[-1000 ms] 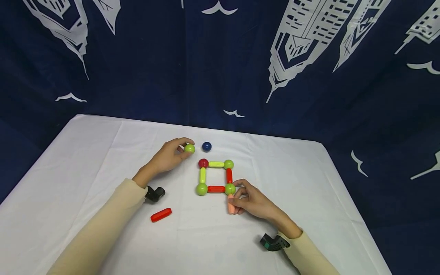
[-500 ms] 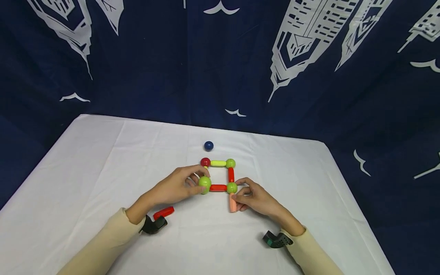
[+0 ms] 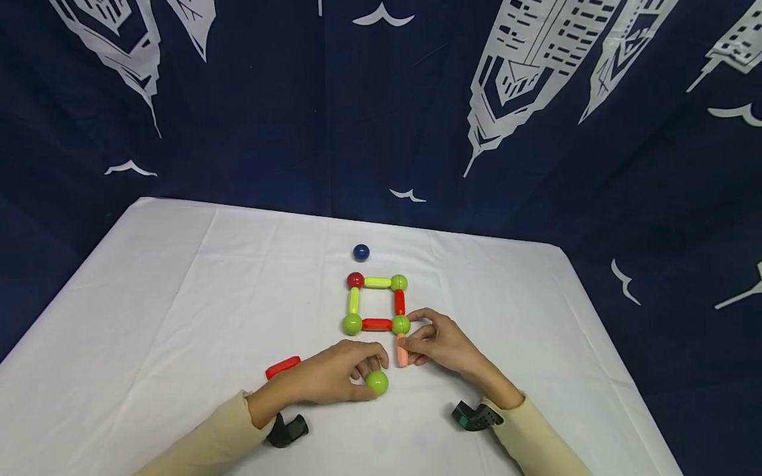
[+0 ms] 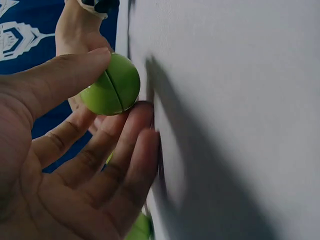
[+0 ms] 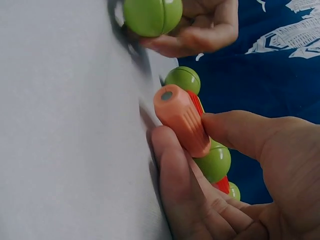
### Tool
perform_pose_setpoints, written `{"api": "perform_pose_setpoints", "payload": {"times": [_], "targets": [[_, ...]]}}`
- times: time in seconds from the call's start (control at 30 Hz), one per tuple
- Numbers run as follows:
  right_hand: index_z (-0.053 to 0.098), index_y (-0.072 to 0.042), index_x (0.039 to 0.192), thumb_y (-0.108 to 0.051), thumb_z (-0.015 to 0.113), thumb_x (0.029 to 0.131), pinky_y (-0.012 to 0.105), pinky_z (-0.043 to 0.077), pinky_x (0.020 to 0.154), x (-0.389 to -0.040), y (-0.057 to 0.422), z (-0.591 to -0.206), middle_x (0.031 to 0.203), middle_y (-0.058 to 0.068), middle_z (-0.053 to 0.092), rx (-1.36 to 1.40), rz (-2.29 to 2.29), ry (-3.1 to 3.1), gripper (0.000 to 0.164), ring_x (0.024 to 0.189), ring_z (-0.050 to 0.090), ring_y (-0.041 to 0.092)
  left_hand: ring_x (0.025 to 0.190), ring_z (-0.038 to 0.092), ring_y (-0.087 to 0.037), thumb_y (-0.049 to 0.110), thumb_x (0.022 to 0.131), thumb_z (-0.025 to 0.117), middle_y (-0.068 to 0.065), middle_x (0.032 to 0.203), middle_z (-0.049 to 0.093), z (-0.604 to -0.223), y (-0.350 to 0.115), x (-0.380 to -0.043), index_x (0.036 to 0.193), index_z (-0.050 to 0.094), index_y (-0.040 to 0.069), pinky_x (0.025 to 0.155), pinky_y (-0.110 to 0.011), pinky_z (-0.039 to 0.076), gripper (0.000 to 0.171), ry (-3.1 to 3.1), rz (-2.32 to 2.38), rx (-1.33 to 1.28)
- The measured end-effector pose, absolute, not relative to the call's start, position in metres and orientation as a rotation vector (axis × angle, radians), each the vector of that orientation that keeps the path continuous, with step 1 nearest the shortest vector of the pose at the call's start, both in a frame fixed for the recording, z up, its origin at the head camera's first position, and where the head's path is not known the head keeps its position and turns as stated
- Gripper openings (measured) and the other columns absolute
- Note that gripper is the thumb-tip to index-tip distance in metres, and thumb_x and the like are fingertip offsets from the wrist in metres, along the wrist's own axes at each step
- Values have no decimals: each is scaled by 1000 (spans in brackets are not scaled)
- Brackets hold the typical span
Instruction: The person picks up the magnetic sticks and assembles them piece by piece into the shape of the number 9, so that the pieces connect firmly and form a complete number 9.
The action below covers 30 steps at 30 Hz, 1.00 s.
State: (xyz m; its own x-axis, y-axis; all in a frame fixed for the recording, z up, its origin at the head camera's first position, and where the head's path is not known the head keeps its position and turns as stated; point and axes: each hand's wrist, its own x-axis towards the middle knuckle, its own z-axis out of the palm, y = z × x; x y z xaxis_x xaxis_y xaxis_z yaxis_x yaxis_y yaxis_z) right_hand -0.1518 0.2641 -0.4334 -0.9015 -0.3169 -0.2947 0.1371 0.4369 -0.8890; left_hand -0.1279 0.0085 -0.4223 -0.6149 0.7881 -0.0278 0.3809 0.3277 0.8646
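Observation:
My left hand [image 3: 336, 373] pinches a loose green ball [image 4: 112, 87] between thumb and fingers, below the square in the head view. With thumb and fingers, my right hand [image 3: 443, 345] grips an orange rod [image 5: 182, 120] whose far end meets the square's near right green ball [image 3: 401, 324]. The exposed end of that rod shows a grey metal disc in the right wrist view. The square lies flat: a red ball [image 3: 355, 281] at far left, green balls at the other corners, two yellow-green rods [image 3: 378, 283] and two red rods [image 3: 377, 324] as sides.
A dark blue ball [image 3: 361, 252] lies beyond the square. One loose red rod [image 3: 282, 367] lies partly behind my left wrist. White cloth covers the table [image 3: 196, 284], and a navy curtain [image 3: 268, 119] with white prints hangs behind it.
My left hand has carried the green ball from beside the blue ball, past the square's left side, to near the orange rod's free end. The right hand keeps its hold, nearly still.

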Motion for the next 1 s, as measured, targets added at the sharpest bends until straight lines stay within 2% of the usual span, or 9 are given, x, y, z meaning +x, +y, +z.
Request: {"api": "perform_pose_setpoints", "payload": {"times": [0.23,0.47,0.77,1.0], "targets": [[43,7,131,-15,73,90,28,58,62,-151,265,-433,82,9,74,-125,-1491,2235,56,66,69,15,84,62,-1,16,85,81,8,101,67,-424,29,-124,122,54,20,84,-26,48,46,2283,1145,1006],[41,8,133,-10,68,91,27,58,66,-151,266,-431,87,10,74,-121,-1496,2201,53,71,70,14,76,59,1,19,85,82,8,97,66,-429,40,-123,128,54,15,77,-20,48,52,2336,1156,1010],[42,8,132,-11,68,92,27,58,65,-152,265,-432,85,8,73,-107,-1492,2191,52,69,69,14,73,58,3,19,85,81,5,97,64,-432,40,-124,126,54,15,74,-19,49,50,2330,1191,985],[43,8,132,-14,69,93,26,58,64,-152,265,-432,84,7,72,-98,-1495,2194,51,68,68,13,73,58,4,18,86,80,6,95,66,-432,39,-124,125,54,18,80,-21,48,47,2335,1182,1001]]}}
